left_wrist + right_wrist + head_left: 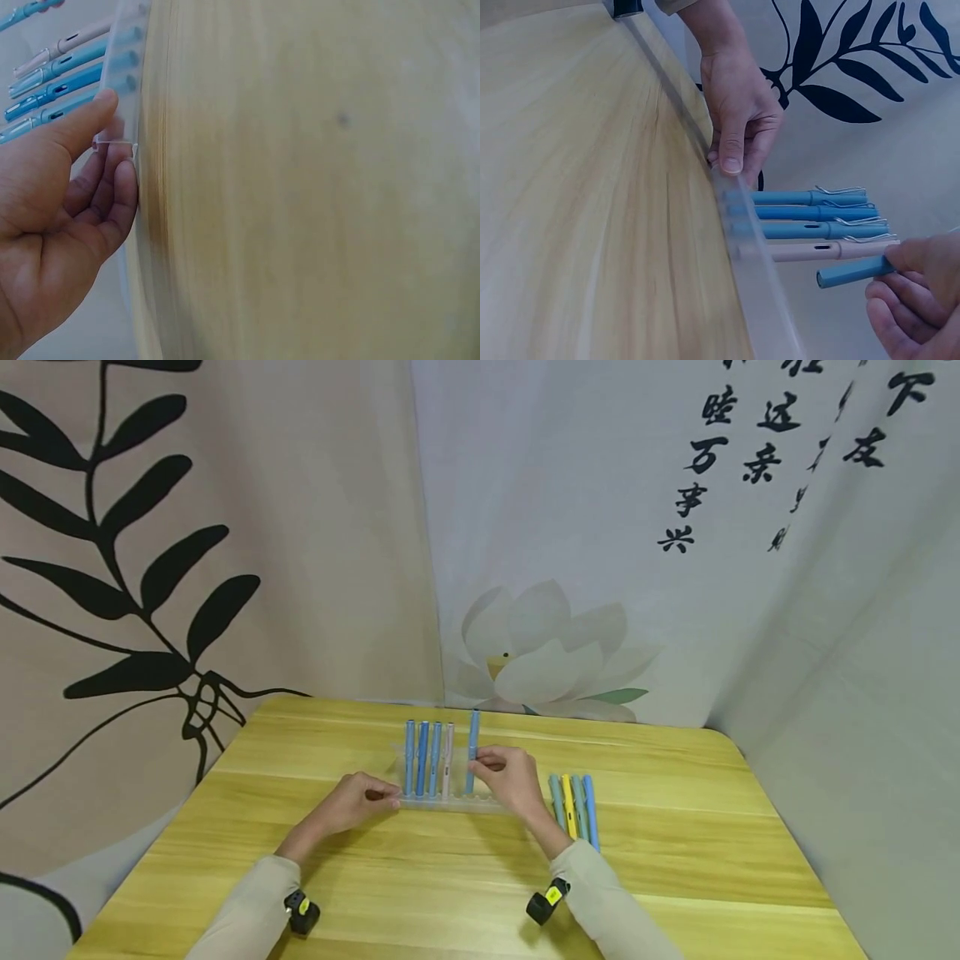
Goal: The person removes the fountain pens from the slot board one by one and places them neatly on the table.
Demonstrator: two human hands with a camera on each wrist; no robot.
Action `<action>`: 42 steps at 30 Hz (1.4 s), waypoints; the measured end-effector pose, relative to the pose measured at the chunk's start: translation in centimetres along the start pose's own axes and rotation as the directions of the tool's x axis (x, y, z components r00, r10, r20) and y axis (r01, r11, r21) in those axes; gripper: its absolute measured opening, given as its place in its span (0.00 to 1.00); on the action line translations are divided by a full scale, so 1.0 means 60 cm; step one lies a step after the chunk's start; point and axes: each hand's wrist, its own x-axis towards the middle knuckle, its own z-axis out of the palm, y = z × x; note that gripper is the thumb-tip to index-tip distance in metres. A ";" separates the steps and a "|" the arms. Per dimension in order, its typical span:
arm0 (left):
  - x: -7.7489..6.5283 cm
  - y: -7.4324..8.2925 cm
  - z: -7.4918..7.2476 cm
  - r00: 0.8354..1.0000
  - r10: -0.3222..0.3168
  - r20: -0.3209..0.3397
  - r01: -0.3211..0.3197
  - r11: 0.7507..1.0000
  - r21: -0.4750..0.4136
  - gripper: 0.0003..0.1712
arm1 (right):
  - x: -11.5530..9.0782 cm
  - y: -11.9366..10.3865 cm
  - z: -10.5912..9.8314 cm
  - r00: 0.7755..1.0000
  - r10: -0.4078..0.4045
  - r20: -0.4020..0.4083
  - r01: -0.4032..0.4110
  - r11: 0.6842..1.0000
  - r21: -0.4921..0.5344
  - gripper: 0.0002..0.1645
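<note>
A clear plastic pen rack [457, 806] stands on the table, with three blue fountain pens [422, 760] and a pale pink one [447, 762] upright in its left part. My left hand [363, 799] holds the rack's left end, thumb on top and fingers below in the left wrist view. With thumb and fingers, my right hand [510, 777] pinches another blue fountain pen [473, 739], roughly upright. In the right wrist view, this pen's lower end [840, 274] is apart from the rack, to the right of the pink pen.
Right of the rack, several pens lie side by side on the wooden table [420, 885]: green [557, 799], yellow [569, 806] and blue [592, 810] among them, partly behind my right forearm. A printed curtain [337, 527] hangs behind the table's far edge.
</note>
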 end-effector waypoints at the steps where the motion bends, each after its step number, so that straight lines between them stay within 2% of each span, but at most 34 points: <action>1: 0.000 0.000 0.000 1.000 0.003 0.001 -0.003 1.000 -0.004 0.16 | -0.002 0.000 -0.003 1.000 0.001 -0.004 -0.001 1.000 -0.002 0.13; 6: 0.001 -0.002 -0.001 1.000 0.020 0.016 -0.020 1.000 -0.013 0.18 | -0.012 -0.002 -0.021 1.000 0.002 -0.020 -0.002 1.000 0.001 0.13; 17: 0.001 0.000 -0.003 1.000 -0.009 0.021 0.010 1.000 -0.030 0.17 | -0.036 -0.002 -0.074 0.996 0.001 -0.092 0.000 1.000 0.013 0.13; 22: 0.001 0.001 -0.003 1.000 -0.006 0.027 0.007 0.999 -0.036 0.17 | -0.049 0.007 -0.102 0.993 0.032 -0.118 -0.032 0.999 0.000 0.13; 28: 0.001 0.001 -0.002 0.999 -0.031 0.028 0.032 0.999 -0.030 0.19 | -0.070 0.021 -0.136 0.987 0.077 -0.143 -0.080 0.997 -0.016 0.14; 42: 0.002 0.000 -0.001 0.999 -0.030 0.026 0.031 0.999 -0.041 0.19 | -0.105 0.068 -0.200 0.969 0.138 -0.203 -0.157 0.984 -0.081 0.16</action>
